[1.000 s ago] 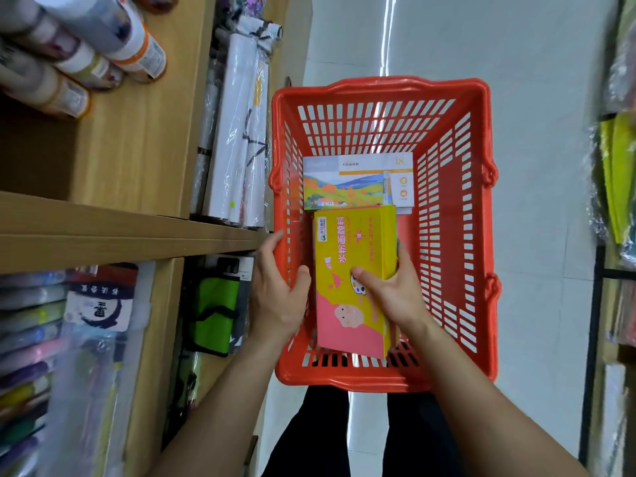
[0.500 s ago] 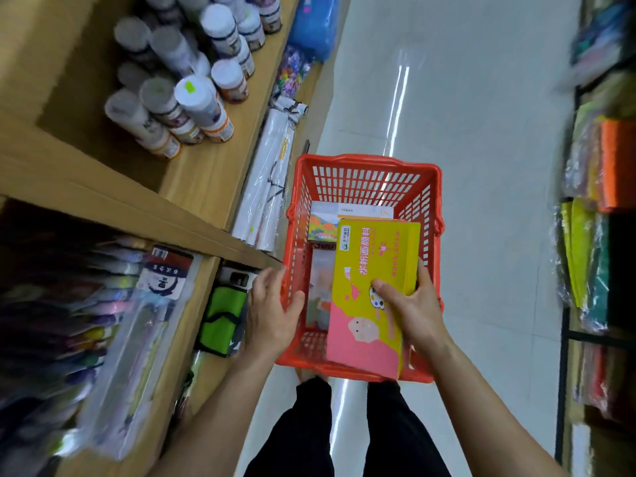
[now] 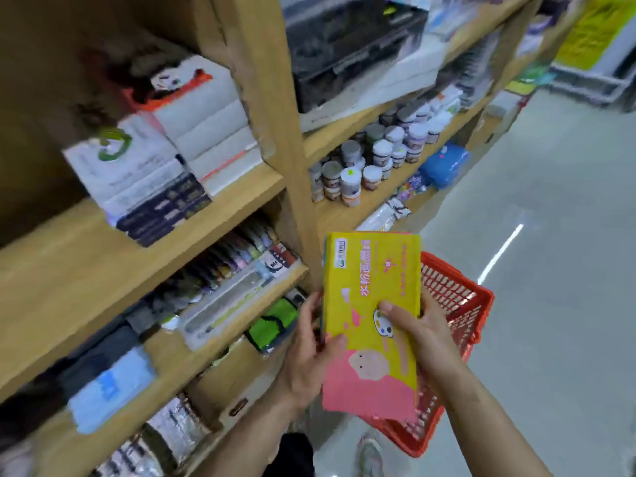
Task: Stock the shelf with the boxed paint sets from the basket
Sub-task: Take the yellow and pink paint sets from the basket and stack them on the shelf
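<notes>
A yellow and pink boxed paint set (image 3: 371, 280) is held upright in front of the red basket (image 3: 457, 301), yellow end up and pink end down. It hides the basket's left side from the camera. Both hands hold it clear of the basket.

The left hand (image 3: 306, 349) grips the box's left edge. Its thumb lies on the printed front and its fingers wrap behind. The right hand (image 3: 423, 335) grips the right edge, nearer the basket. Its thumb lies across the palette drawing and its fingers are hidden behind the box.

The wooden shelf (image 3: 261, 108) stands left of the basket. On the board just left of the basket, beside the left hand, lies a green pouch (image 3: 272, 321). Up and left of the basket, a board carries a cluster of white-lidded paint jars (image 3: 375, 156), and a blue pack (image 3: 445, 163) lies past them. Far left of the basket and higher up are stacked white boxes (image 3: 192, 125), blurred. Black cases (image 3: 347, 46) fill the board above the jars. Pale glossy floor (image 3: 550, 235) stretches away to the right of the basket.
</notes>
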Tool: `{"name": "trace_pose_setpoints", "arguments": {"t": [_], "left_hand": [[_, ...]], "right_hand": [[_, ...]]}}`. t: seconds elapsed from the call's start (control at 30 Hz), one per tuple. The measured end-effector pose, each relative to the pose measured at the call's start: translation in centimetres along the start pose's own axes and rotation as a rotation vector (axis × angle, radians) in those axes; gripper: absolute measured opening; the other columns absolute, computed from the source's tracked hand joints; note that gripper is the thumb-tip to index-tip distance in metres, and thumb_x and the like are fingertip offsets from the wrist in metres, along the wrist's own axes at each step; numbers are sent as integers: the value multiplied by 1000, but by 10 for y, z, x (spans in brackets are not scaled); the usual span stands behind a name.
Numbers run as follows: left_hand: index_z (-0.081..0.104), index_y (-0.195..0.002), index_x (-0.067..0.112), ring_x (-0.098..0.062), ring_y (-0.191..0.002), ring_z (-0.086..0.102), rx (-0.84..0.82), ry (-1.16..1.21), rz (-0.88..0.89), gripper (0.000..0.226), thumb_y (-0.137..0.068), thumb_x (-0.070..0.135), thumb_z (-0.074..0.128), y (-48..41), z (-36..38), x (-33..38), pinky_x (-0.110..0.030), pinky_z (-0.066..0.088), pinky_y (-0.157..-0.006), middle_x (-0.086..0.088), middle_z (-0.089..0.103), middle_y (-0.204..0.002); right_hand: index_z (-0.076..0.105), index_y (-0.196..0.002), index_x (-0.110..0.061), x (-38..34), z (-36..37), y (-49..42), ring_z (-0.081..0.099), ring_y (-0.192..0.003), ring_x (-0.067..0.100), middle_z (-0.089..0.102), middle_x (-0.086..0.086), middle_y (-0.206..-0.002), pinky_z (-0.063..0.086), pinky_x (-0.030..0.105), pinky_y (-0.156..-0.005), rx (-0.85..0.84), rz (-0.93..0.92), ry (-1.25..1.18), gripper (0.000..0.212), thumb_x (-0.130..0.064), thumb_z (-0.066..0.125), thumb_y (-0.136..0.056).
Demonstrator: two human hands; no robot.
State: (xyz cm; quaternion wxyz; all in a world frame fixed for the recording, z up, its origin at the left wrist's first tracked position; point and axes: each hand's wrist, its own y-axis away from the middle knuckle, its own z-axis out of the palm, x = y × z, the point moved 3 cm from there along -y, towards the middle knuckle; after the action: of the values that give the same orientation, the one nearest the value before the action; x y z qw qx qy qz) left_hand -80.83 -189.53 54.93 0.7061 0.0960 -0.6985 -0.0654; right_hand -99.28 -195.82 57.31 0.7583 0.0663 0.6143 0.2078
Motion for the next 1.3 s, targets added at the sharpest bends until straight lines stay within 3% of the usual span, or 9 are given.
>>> {"name": "trace_pose_setpoints", "arguments": {"t": [0.2, 0.27, 0.4, 0.53, 0.7, 0.93, 1.07, 1.2, 1.3], "left_hand": [[34, -142, 26, -12, -110, 69, 369, 101, 179, 74, -80, 36, 73, 73, -38, 67, -39, 56, -87, 22, 68, -123], [37, -139, 23, -4, -103, 70, 485, 101, 233, 66, -81, 26, 69, 97, -61, 84, -27, 55, -80, 27, 69, -116], [45, -137, 35, -7, -110, 68, 710, 14, 303, 68, -74, 45, 71, 142, -116, 115, -30, 54, -86, 21, 68, -124], [47, -140, 34, 1, -104, 68, 858, -12, 329, 60, -83, 34, 66, 171, -176, 131, -17, 53, -79, 22, 70, -121], [50, -142, 38, -14, -93, 76, 884, -57, 213, 54, -90, 40, 64, 177, -246, 141, -30, 57, -71, 9, 76, -115], [55, -119, 62, -3, -81, 73, 890, -249, 68, 29, -90, 59, 57, 159, -303, 137, -24, 53, -68, 22, 77, -89], [66, -100, 57, -9, -82, 75, 897, -224, 33, 20, -85, 65, 56, 148, -317, 135, -29, 55, -73, 16, 79, -85], [75, -95, 32, -5, -75, 72, 927, -151, 41, 28, -98, 50, 53, 151, -318, 132, -22, 49, -65, 12, 78, -78], [71, -119, 28, -6, -96, 72, 880, -32, 88, 33, -98, 48, 55, 161, -311, 115, -28, 54, -87, 12, 79, -100]], "right_hand": [[62, -133, -15, -54, 88, 23, 77, -105, 38, 79, 13, -120, 62, 53, -89, -299, -53, 22, 58, -18, 77, -78], [63, -132, -12, -68, 125, 28, 78, -104, 36, 80, 11, -117, 63, 50, -88, -380, -80, 44, 57, -19, 78, -77], [65, -129, -17, -88, 208, 41, 80, -102, 28, 82, 4, -113, 63, 42, -85, -541, -92, 93, 47, -13, 81, -85], [71, -113, -22, -94, 291, 45, 80, -98, 29, 83, 4, -107, 64, 44, -87, -636, -65, 131, 27, -13, 79, -89], [70, -125, -11, -85, 373, 29, 80, -98, 33, 82, 9, -110, 64, 47, -88, -680, -14, 200, 40, -22, 82, -88], [71, -125, -9, -67, 421, -8, 81, -95, 31, 83, 10, -108, 65, 37, -74, -642, 18, 269, 39, -28, 78, -91], [77, -116, -12, -61, 431, -27, 79, -101, 37, 82, 13, -107, 60, 54, -97, -617, 68, 328, 40, -42, 78, -89], [78, -101, -15, -62, 431, -37, 80, -95, 35, 83, 11, -98, 59, 56, -97, -501, 24, 404, 31, -43, 76, -90], [76, -100, -18, -63, 414, -27, 79, -90, 29, 82, 5, -88, 62, 45, -90, -478, -11, 426, 22, -38, 69, -96]]}}
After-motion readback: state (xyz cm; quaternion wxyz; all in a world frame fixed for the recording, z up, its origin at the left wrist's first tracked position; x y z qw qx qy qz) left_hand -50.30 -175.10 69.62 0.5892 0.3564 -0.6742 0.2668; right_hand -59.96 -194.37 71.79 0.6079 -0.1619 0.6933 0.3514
